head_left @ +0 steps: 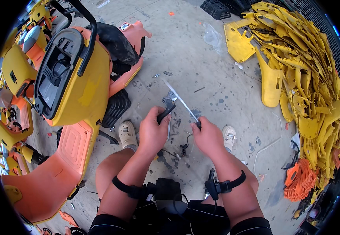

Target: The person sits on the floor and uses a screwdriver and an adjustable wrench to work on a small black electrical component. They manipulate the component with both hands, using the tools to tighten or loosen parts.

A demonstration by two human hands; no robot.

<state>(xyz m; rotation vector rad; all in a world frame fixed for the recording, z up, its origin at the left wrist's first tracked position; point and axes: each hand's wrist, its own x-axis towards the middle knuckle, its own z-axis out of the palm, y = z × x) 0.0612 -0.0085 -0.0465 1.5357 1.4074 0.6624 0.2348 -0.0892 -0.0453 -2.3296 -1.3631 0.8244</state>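
Observation:
My left hand (152,131) is closed around a black-and-silver lever part (169,105), which looks like a brake lever with its bracket. A thin silver length of it shows below my fingers. My right hand (208,138) grips the dark handle of a long screwdriver (183,102). Its straight metal shaft points away and to the left, passing right beside the lever part's upper end. Whether the two touch, I cannot tell. The screwdriver's handle is mostly hidden in my fist. Both hands are held above the floor, between my knees.
A yellow and orange scooter (95,86) stands close on my left, with several more behind it. At right rises a heap of yellow plastic panels (311,70), with stacked orange pieces (300,180) at its foot. Small bolts (156,75) and a black cable (184,148) lie on the concrete floor.

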